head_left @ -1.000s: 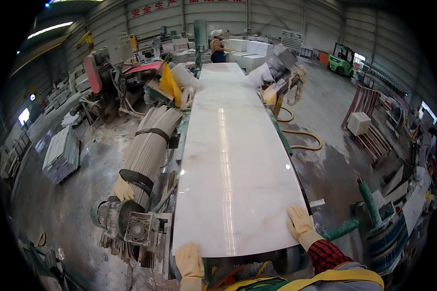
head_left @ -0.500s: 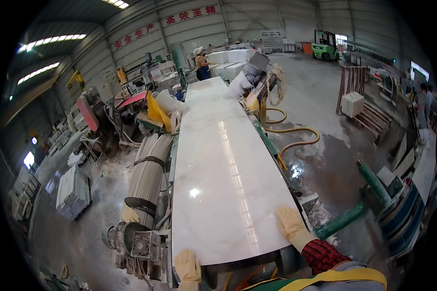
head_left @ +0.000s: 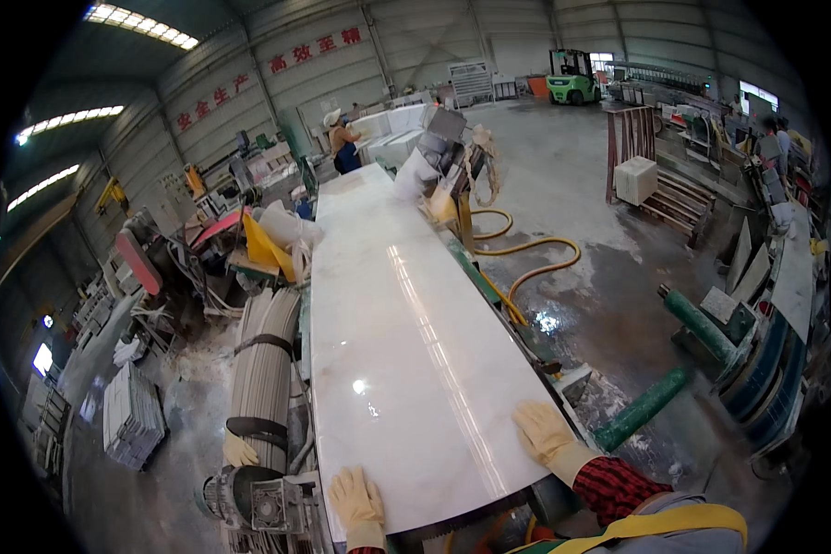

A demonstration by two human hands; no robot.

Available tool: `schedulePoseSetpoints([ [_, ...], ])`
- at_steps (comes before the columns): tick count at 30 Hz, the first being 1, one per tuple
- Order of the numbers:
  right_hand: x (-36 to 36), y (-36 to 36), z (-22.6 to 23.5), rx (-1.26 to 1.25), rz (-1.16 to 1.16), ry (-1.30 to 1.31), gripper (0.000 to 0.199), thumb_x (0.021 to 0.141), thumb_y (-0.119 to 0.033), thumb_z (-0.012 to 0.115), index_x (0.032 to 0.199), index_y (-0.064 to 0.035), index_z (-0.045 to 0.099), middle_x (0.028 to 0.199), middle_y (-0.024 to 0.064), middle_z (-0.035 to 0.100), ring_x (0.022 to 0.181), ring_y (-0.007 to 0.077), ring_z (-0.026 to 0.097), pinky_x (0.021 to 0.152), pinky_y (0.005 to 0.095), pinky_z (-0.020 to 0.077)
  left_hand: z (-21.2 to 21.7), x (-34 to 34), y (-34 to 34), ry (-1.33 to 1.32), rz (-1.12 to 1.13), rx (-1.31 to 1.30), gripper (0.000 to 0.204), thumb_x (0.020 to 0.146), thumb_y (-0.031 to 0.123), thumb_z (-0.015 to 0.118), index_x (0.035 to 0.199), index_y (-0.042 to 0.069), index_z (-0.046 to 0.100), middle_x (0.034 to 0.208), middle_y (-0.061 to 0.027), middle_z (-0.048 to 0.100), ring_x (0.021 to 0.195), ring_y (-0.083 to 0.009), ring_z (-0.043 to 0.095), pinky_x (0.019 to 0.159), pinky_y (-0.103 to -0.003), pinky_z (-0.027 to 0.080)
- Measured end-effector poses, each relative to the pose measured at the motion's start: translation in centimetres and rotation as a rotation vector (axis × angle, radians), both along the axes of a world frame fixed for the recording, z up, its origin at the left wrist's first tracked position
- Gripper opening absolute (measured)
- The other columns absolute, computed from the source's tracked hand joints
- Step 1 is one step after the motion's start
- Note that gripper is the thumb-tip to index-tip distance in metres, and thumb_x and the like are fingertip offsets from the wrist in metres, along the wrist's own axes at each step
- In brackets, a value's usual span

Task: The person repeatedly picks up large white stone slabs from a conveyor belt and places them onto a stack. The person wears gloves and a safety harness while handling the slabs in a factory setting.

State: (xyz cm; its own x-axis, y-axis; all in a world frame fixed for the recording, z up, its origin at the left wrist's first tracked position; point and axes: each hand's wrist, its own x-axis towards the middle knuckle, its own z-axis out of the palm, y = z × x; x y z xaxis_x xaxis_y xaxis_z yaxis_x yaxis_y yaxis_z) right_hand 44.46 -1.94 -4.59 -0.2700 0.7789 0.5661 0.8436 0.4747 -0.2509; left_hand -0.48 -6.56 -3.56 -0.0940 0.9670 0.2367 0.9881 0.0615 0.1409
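A long, polished white stone slab lies flat on a roller-type machine bed and runs away from me, with ceiling lights mirrored in its surface. My left hand, in a cream glove, rests on the slab's near left corner, fingers stretched forward. On the near right edge lies my right hand, also gloved, with its fingers extended and its palm down. Neither hand grips anything. A red-and-black checked sleeve shows at both wrists.
Left of the slab stand a motor, a strapped bundle of strips and a loose glove. At right are a yellow hose, green pipes and a pallet. A co-worker stands at the far end; a green forklift stands beyond.
My left hand has come farther onto the slab's near left corner. The right hand stays on its edge. My view has turned, so the surroundings sit farther left.
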Motion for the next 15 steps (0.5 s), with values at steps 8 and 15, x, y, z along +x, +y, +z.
schedulePoseSetpoints([
  [8,-0.5,-0.7,-0.5,0.022,-0.036,0.004,0.037,0.093,-0.015,0.068,0.128,-0.0035,0.067,0.135,0.0229,0.068,0.126,0.0455,0.063,0.112,0.0545,0.0475,-1.8,-1.1,-0.7,-0.019,-0.005,0.095,0.053,0.104,0.03,0.06,0.152,0.008,0.057,0.159,-0.0255,0.053,0.146,-0.0491,0.046,0.124,-0.059,0.03],
  [15,-0.4,-0.9,0.0,-0.012,-0.032,0.033,0.038,0.094,-0.014,0.067,0.13,-0.004,0.067,0.135,0.0223,0.068,0.126,0.0448,0.062,0.113,0.0541,0.0467,-2.0,-1.3,-0.6,-0.059,-0.042,0.138,0.049,0.104,0.027,0.061,0.148,0.006,0.061,0.156,-0.0262,0.055,0.145,-0.0502,0.048,0.123,-0.059,0.031],
])
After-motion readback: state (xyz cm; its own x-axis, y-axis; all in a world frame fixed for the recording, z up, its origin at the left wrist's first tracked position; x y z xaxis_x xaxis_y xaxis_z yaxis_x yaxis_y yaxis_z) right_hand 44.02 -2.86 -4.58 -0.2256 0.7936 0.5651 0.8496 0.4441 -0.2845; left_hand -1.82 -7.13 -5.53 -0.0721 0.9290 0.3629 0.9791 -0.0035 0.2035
